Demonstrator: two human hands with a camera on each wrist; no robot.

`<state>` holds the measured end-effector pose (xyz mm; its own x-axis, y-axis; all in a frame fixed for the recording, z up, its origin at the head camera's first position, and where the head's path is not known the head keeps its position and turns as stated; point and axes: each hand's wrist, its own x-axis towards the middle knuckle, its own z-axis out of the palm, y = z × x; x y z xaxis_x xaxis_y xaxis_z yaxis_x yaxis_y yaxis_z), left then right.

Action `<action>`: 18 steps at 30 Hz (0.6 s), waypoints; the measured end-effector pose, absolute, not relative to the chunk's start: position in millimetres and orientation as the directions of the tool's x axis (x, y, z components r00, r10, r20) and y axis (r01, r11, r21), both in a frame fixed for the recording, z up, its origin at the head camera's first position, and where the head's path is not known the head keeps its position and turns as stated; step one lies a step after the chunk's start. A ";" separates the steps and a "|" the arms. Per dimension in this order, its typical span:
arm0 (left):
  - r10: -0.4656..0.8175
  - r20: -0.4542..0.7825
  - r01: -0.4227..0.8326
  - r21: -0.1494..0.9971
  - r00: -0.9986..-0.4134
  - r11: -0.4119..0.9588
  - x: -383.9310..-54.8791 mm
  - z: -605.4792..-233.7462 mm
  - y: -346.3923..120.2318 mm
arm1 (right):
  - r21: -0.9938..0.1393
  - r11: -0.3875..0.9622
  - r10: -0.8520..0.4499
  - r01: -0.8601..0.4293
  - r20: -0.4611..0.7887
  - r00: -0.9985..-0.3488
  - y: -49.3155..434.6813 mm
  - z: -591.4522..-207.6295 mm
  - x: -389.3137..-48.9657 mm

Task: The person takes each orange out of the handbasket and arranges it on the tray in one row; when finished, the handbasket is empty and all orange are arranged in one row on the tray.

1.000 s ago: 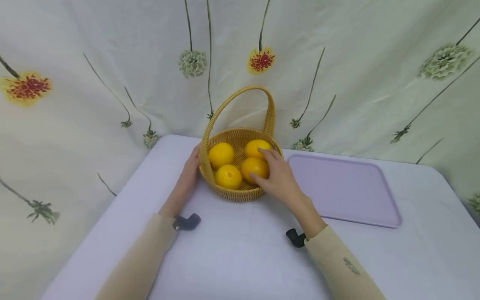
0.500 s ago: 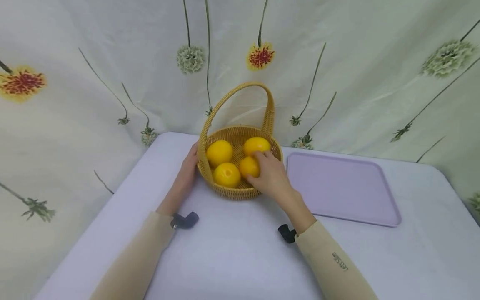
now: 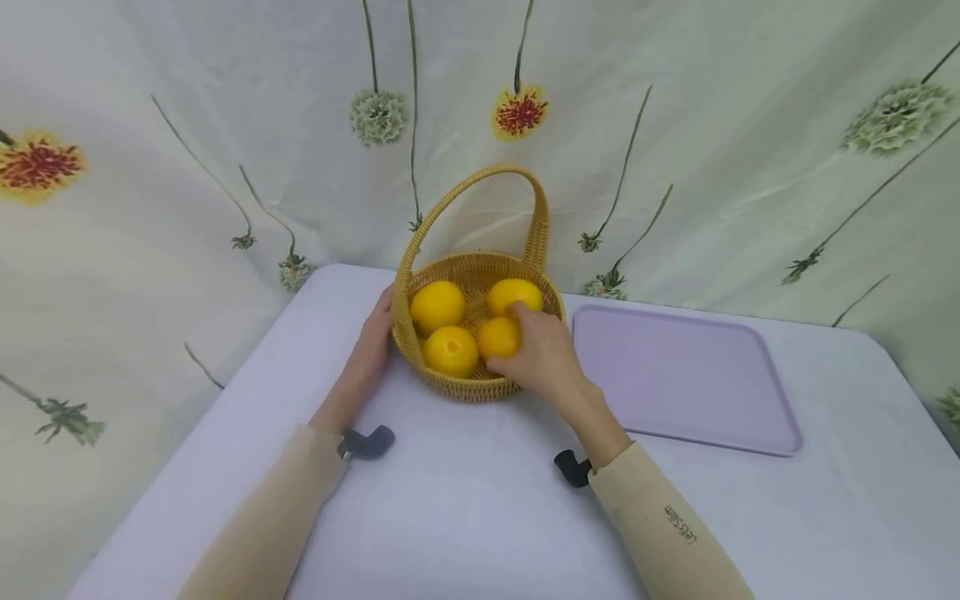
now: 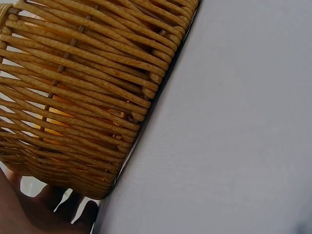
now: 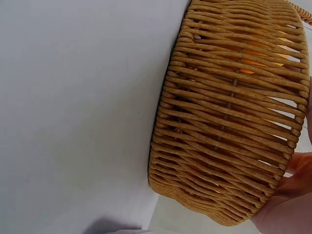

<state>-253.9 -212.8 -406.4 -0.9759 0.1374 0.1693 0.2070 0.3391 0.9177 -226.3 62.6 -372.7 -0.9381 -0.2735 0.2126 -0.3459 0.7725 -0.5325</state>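
Note:
A woven wicker basket [image 3: 467,388] with a tall arched handle sits on the table and contains several round yellow-orange fruits that look like oranges. My right hand [image 3: 543,350] reaches over the front right rim. Its thumb and fingers grip the front right orange [image 3: 497,337], which is inside the basket, partly covered by the hand. Behind it is another orange [image 3: 515,294]; two more, one orange [image 3: 437,307] and one orange [image 3: 451,352], lie to the left. My left hand [image 3: 371,343] rests against the basket's outer left side, its fingers [image 4: 58,207] spread along the wicker wall.
To the right of the basket lies a flat lilac tray [image 3: 690,375] with a low rim. A pale cloth covers the table [image 3: 465,500]. Directly behind the table's back edge hangs a flower-patterned curtain [image 3: 300,125].
My right hand has moved slightly left and down, and its fingers have closed round the front right orange. My left hand stays at the basket's side.

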 end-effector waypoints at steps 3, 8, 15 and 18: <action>0.133 0.182 0.217 0.917 -0.974 0.334 -255.3 -408.8 -212.8 | -0.554 0.754 -0.266 -0.354 0.235 -0.935 62.7 -373.2 -225.9; 0.132 0.184 0.219 0.912 -0.974 0.348 -257.1 -414.0 -212.9 | -0.585 0.735 -0.249 -0.344 0.239 -0.938 65.0 -370.9 -224.2; 0.165 0.227 0.271 0.902 -0.960 0.336 -250.6 -407.4 -213.7 | -0.666 0.670 -0.203 -0.327 0.259 -0.944 78.5 -357.4 -221.2; 0.176 0.241 0.290 0.889 -0.954 0.355 -248.6 -404.7 -213.5 | -0.707 0.624 -0.193 -0.332 0.272 -0.943 87.5 -350.7 -219.7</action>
<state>-248.6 -213.5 -404.7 -0.9545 0.1762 0.2406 0.2896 0.3549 0.8889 -219.7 87.5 -350.7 -0.9427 -0.1926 0.2725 -0.3319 0.6244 -0.7071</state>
